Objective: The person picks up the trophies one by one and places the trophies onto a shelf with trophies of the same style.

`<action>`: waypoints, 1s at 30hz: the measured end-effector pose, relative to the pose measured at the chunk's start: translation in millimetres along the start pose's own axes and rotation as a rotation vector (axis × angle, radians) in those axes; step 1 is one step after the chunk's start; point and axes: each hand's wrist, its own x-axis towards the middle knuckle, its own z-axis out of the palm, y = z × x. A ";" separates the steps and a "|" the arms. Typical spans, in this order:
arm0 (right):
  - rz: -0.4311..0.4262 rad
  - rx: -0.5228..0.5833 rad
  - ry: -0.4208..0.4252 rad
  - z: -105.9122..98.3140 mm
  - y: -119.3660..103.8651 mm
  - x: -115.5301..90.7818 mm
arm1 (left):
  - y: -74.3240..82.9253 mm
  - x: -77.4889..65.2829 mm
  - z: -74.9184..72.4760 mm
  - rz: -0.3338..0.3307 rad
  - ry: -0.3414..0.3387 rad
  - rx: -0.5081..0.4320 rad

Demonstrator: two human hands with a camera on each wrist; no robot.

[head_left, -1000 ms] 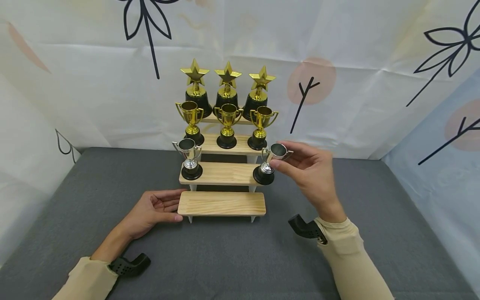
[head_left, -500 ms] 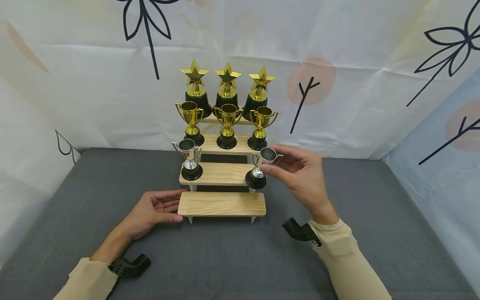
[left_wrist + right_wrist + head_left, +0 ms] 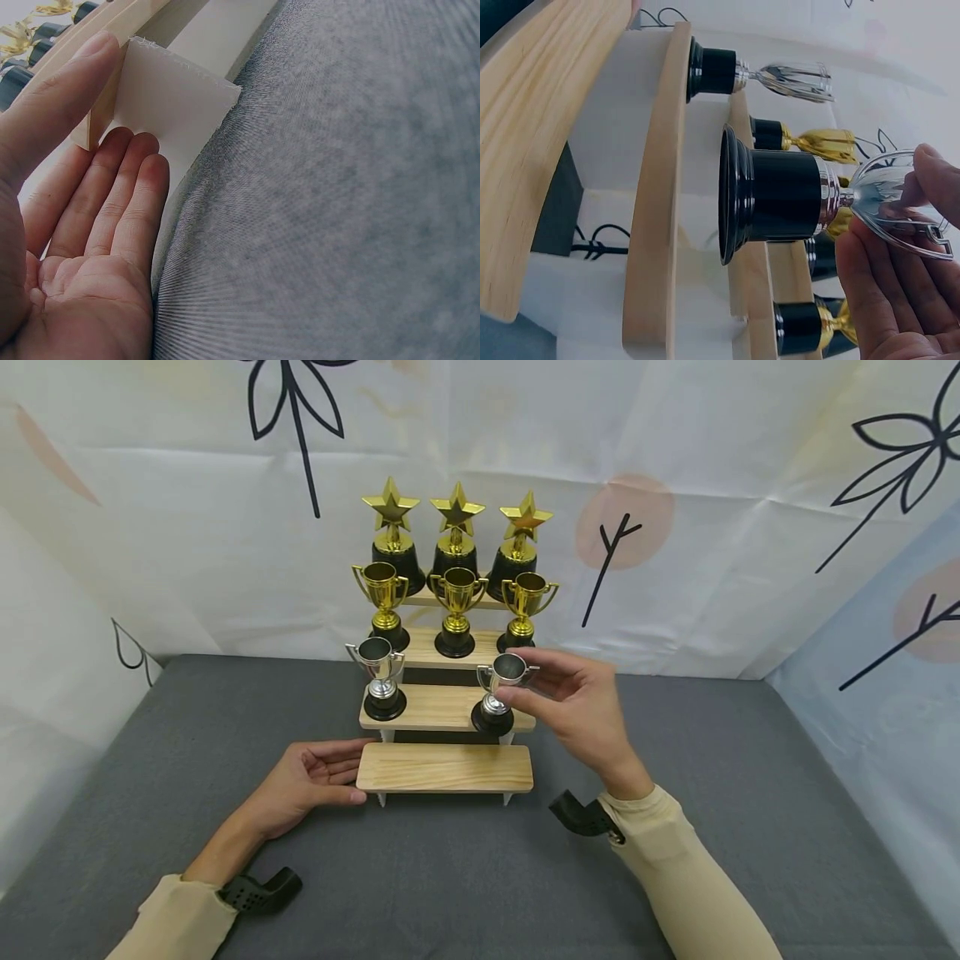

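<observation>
My right hand pinches a small silver trophy cup by its bowl and handle, between thumb and fingers. In the right wrist view, the cup's black base stands a little off the second-lowest shelf. Another silver trophy cup stands at that shelf's left end. My left hand is at the left end of the lowest shelf, fingers extended. In the left wrist view, its thumb lies along the board and the fingertips are at the white side support.
Three gold trophy cups line the shelf above, the right one partly behind my right hand. Three gold star trophies fill the top shelf. The tiered wooden stand rests on a grey cloth before a white printed backdrop.
My right hand has carried the silver trophy cup leftward along the second-lowest shelf, from beyond its right end to over the board. My left hand has stayed in place.
</observation>
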 end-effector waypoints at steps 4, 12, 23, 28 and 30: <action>0.011 -0.008 -0.024 5.7 0.9 3.8 | 0.1 -0.1 0.1 0.002 -0.003 0.003; 0.024 -0.006 -0.057 15.9 1.9 8.8 | 0.2 -0.7 0.2 -0.002 -0.004 -0.002; 0.032 0.019 -0.065 24.8 10.4 14.0 | 1.3 -0.2 0.4 -0.009 0.004 0.011; 0.028 0.011 -0.065 28.2 12.9 15.6 | 1.5 -0.2 0.2 -0.009 0.003 0.008; 0.031 0.013 -0.067 29.4 13.4 16.2 | 1.4 -0.2 0.2 -0.007 0.000 0.001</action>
